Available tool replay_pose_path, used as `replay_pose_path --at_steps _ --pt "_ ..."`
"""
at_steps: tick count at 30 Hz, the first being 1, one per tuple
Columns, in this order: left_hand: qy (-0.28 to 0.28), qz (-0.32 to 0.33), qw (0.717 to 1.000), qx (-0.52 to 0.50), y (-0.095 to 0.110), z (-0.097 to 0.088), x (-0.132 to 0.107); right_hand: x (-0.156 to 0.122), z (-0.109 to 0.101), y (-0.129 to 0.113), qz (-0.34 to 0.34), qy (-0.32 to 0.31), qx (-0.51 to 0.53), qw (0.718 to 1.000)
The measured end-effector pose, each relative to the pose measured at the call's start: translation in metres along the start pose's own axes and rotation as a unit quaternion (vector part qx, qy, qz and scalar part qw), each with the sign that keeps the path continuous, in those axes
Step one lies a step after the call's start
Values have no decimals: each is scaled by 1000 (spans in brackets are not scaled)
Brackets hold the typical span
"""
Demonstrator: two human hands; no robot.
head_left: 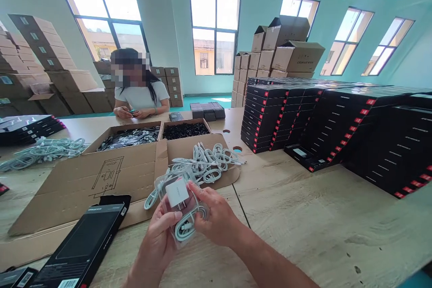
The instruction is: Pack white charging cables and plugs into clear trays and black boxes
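My left hand (161, 234) is closed around the left side of a clear plastic tray (178, 244). In the tray's upper part sits a white charger plug (177, 192), its prongs toward me. Below it lies a coiled white charging cable (185, 230). My right hand (216, 216) grips the cable at the tray's right side, with a fingertip against the plug's edge. Just beyond my hands, a heap of white cables (209, 162) rests on flattened cardboard (135, 177). An opened black box (83, 238) lies on the table to the left of my hands.
Stacked black boxes (337, 121) fill the right side of the table (290, 216). Cartons of small parts (185, 131) stand ahead, with more cables (43, 153) at left. A co-worker (140, 94) sits across the table. Brown cartons (280, 49) are piled behind.
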State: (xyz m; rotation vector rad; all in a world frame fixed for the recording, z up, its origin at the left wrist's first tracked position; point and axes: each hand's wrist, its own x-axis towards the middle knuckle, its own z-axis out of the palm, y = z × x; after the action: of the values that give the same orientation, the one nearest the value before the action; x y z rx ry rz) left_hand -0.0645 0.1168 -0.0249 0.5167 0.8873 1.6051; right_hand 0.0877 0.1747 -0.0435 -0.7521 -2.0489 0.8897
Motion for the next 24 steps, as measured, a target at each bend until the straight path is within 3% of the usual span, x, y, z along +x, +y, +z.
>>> replay_pose_path --at_steps 8,16,20,24 --pt "-9 -22 1000 2 -1 2 1 5 -4 6 25 23 27 999" --pt "-2 9 1000 11 -2 1 -1 7 15 10 -10 58 21 998" --pt "-1 -9 1000 -1 7 0 0 5 15 -3 1 61 134 989" --pt "-27 -11 1000 -5 14 2 -1 -1 2 -10 58 31 293 954"
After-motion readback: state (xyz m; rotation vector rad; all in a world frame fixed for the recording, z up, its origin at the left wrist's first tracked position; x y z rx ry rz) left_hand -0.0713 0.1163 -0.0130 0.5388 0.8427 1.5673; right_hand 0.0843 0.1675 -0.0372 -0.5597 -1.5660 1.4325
